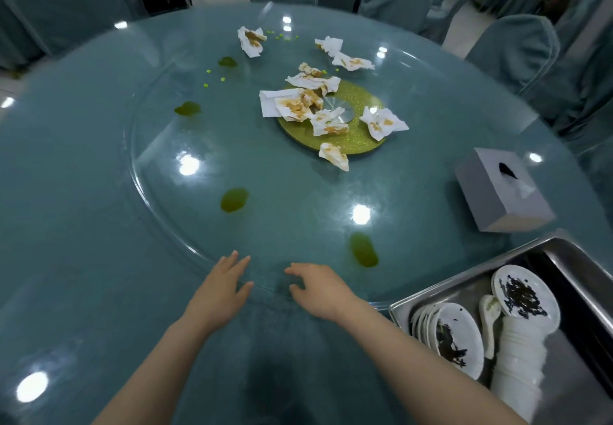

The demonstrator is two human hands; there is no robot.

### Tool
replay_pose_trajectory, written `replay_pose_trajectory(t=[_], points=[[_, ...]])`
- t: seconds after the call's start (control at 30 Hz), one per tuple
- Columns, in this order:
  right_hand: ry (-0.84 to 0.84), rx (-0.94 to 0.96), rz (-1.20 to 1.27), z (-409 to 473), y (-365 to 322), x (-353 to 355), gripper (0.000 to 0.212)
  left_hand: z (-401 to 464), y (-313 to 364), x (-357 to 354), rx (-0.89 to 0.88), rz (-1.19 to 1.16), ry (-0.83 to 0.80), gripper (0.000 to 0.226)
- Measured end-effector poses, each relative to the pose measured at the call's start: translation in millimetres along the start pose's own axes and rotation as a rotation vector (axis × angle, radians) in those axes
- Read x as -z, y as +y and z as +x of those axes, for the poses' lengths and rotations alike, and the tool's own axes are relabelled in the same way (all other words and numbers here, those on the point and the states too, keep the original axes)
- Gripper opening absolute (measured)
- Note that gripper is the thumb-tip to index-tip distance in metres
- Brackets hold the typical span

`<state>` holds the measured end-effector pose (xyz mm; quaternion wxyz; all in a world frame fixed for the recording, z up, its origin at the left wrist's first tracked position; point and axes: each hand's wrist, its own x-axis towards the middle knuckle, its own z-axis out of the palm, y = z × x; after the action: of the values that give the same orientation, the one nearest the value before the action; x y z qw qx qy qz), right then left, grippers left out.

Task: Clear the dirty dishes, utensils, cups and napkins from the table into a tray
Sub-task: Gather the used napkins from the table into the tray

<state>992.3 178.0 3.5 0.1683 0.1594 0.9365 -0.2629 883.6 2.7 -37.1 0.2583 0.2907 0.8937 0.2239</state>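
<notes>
At the near rim of the glass turntable (159, 212), the left hand (220, 287) and right hand (318, 287) lie side by side, apart from each other, both holding nothing. The left hand's fingers are straight and spread, reaching onto the rim; the right hand's fingers are loosely bent, their tips on or just above the glass, which of the two I cannot tell. Past the hands, around the turntable's gold hub (358, 139), lie the soiled napkins (292, 103), some on the hub, some farther off toward the far edge. Green spills (234, 199) dot the glass. Right of the turntable, on the counter (66, 192), stands a grey tissue box (501, 192). Nearer than the box sits the steel tray (464, 287), holding stacked white plates (454, 338), a spoon (491, 318) and nested cups (517, 365).
</notes>
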Motion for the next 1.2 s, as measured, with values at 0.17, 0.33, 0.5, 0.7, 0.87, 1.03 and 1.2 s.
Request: replay_pose_trajectory(t=[0.17, 0.33, 0.5, 0.7, 0.87, 1.03, 1.2], points=[[0.140, -0.067, 0.052, -7.7, 22.2, 23.0, 0.039, 6.2, 15.1, -1.7, -0.032, 0.028, -0.014, 0.061], [0.232, -0.185, 0.091, -19.9, 54.4, 42.3, 0.036, 17.7, 41.1, -4.8, -0.105, 0.069, -0.010, 0.065], [0.318, -0.267, 0.131, -36.1, 85.2, 59.2, 0.033, 30.0, 69.6, -13.3, -0.169, 0.127, -0.041, 0.066], [0.544, -0.350, 0.148, -51.4, 119.2, 85.8, 0.027, 44.7, 95.8, -20.2, -0.210, 0.162, -0.070, 0.062], [0.679, -0.450, 0.166, -52.9, 149.3, 106.4, 0.026, 58.5, 107.2, -24.1, -0.205, 0.204, -0.119, 0.062], [0.786, -0.589, 0.156, -49.4, 169.8, 116.4, 0.041, 70.3, 104.9, -25.8, -0.171, 0.257, -0.134, 0.067], [0.796, -0.701, 0.261, -40.7, 182.4, 119.6, 0.056, 68.7, 88.9, -30.7, -0.085, 0.338, -0.202, 0.083]])
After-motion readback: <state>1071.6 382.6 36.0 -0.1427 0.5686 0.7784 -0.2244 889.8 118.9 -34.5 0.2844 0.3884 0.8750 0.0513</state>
